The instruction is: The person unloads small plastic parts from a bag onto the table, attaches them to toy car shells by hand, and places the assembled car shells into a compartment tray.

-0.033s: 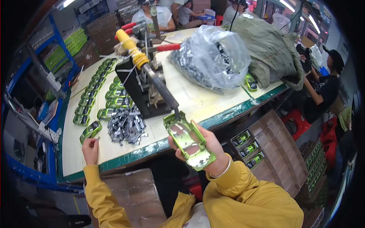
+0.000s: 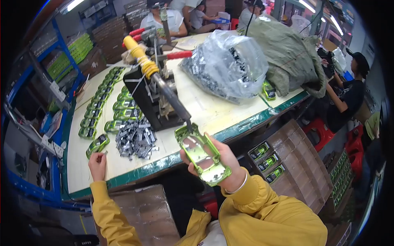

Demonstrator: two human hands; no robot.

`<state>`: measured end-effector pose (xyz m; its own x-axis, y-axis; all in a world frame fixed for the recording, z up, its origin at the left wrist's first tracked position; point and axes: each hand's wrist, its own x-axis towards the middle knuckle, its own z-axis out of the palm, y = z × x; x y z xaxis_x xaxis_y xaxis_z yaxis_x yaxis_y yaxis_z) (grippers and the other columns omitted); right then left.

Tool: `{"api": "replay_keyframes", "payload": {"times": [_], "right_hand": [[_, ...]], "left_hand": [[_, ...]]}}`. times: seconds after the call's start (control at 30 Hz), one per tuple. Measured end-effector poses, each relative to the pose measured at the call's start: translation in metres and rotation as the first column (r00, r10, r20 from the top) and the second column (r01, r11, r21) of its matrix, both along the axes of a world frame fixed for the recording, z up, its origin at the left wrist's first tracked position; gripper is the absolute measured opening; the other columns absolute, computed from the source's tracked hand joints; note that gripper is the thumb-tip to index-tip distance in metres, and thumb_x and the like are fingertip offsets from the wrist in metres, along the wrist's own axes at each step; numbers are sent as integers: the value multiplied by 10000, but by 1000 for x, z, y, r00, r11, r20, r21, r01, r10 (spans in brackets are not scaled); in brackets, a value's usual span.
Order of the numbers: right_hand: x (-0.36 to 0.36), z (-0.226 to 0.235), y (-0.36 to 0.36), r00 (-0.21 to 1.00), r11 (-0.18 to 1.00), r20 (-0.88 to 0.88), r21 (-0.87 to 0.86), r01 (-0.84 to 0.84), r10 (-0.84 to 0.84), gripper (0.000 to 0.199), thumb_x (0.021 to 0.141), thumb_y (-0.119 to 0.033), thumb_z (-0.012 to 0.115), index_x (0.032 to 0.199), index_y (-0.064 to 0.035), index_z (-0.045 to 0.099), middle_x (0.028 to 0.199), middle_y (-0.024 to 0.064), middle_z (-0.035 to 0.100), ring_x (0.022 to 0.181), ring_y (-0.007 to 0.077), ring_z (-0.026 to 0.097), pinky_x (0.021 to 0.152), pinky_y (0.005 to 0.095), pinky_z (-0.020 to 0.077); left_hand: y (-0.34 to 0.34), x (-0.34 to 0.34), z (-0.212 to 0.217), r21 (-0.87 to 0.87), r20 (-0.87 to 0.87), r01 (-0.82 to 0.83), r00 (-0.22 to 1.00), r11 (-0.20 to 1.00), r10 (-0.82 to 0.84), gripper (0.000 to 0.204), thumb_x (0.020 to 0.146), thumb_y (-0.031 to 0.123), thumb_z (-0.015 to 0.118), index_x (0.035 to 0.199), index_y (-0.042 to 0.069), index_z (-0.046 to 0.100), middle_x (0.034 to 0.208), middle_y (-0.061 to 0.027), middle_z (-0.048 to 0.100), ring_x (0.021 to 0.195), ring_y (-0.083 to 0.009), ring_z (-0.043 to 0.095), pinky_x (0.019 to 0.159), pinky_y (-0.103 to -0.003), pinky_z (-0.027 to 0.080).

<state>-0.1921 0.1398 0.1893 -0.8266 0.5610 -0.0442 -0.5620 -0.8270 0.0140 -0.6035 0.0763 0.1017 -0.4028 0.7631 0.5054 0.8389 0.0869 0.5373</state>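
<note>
My right hand (image 2: 230, 164) is wrapped round a green toy car body shell (image 2: 210, 174), its hollow underside facing up. The far end of the shell sits right at the tip of a dark metal rod (image 2: 174, 100) with a yellow grip, part of a bench fixture; whether they touch I cannot tell. Resting at the table's near left edge, my left hand (image 2: 97, 166) has its fingertips pinched together. A tiny greyish bit shows at those fingertips, too small to name. Just beyond them lies a green toy car (image 2: 97, 145), and to the right a pile of small grey parts (image 2: 135, 139).
Rows of green car bodies (image 2: 95, 110) line the table's left side. A clear plastic bag (image 2: 230, 61) of grey parts and a green sack (image 2: 291, 57) stand behind. At right, a compartmented carton (image 2: 295, 164) holds several cars; another carton (image 2: 139, 209) is below the table. Other people sit around.
The whole view has shifted slightly. My hands, the shell and the fixture keep their places relative to each other.
</note>
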Motion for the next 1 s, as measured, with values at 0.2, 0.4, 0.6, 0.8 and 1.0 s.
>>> {"api": "replay_keyframes", "payload": {"times": [0.2, 0.4, 0.6, 0.8, 1.0], "right_hand": [[1, -9, 0, 997, 999, -80, 39, 12, -9, 394, 897, -337, 332, 1139, -47, 442, 1062, 115, 508, 990, 275, 483, 693, 408, 492], [2, -11, -1, 994, 999, -107, 32, 8, -5, 379, 906, -314, 316, 1141, -41, 434, 1073, 119, 489, 994, 275, 475, 712, 392, 485], [1, -9, -1, 995, 997, -93, 70, 30, -23, 371, 909, -308, 312, 1128, -33, 433, 1058, 122, 491, 984, 269, 485, 699, 379, 495], [-1, -10, 2, 997, 997, -76, 71, 21, -16, 368, 909, -311, 314, 1118, -33, 433, 1046, 117, 489, 976, 265, 491, 697, 377, 499], [1, -9, 0, 997, 997, -73, 68, 22, -17, 372, 909, -312, 313, 1123, -31, 431, 1048, 128, 490, 971, 267, 496, 697, 382, 500]], "left_hand": [[3, 5, -4, 49, 31, 19, 999, 999, -20, 49, 695, 15, 586, 701, -11, 545, 638, -59, 488, 554, -139, 459, 528, -249, 389], [2, 3, -6, 55, -1, 11, 1000, 998, -11, 56, 679, 8, 596, 683, -9, 543, 624, -52, 477, 539, -134, 445, 517, -244, 379], [3, 7, 0, 41, 9, 11, 1000, 999, -11, 52, 690, 16, 585, 686, -21, 549, 625, -43, 462, 541, -116, 424, 516, -233, 358], [3, 8, 2, 34, 1, 0, 1000, 999, 0, 52, 689, 20, 592, 691, -19, 558, 634, -43, 469, 545, -118, 426, 516, -233, 358], [4, 6, -1, 28, -1, 15, 1000, 1000, -15, 56, 690, 18, 594, 721, -16, 562, 675, -52, 485, 554, -126, 442, 523, -233, 375]]}}
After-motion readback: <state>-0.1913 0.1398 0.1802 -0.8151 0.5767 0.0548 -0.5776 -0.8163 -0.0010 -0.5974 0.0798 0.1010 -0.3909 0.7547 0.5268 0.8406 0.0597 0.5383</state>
